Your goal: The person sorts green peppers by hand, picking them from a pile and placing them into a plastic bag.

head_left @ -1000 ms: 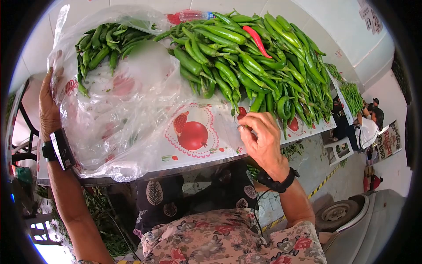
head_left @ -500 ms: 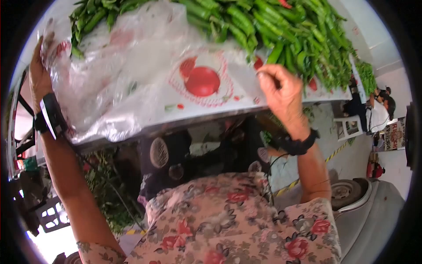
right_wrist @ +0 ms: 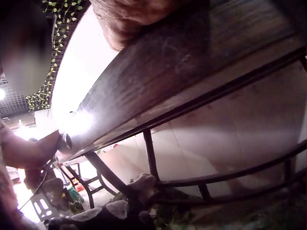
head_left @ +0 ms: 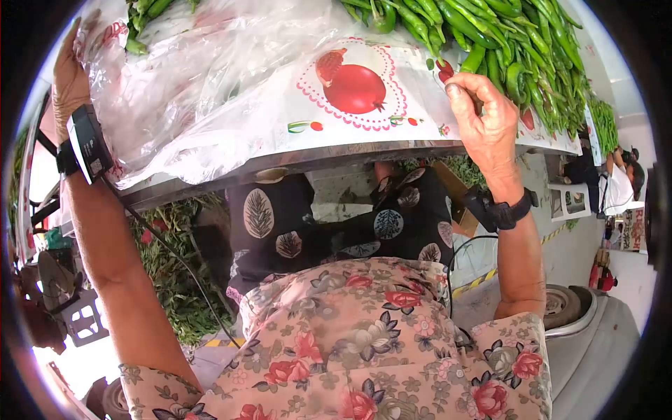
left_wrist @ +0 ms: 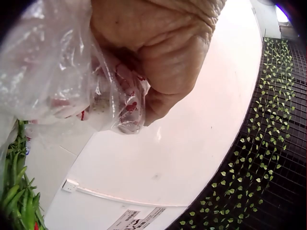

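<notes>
On the left of the head view, my left hand (head_left: 71, 87) stands upright at the edge of a clear plastic bag (head_left: 189, 91) spread over the table. In the left wrist view, its fingers curl around the bunched plastic (left_wrist: 127, 103). My right hand (head_left: 486, 122) is raised over the table's front edge, fingers curled and thumb tip against the index finger. No object shows between those fingertips. Just beyond them lies a big heap of long green peppers (head_left: 500, 35). A smaller group of green peppers (head_left: 143, 17) lies at the bag's far side.
A white tablecloth (head_left: 280, 143) printed with pomegranates covers the table, whose dark front edge (head_left: 315, 157) crosses before my lap. Plant leaves (head_left: 185, 273) are piled on the floor below. A white stool (head_left: 570, 201), people and a grey car (head_left: 595, 364) are off to the right.
The head view has tilted down, so the table and peppers sit higher in it and the red pepper has left the picture. Both hands keep much the same pose.
</notes>
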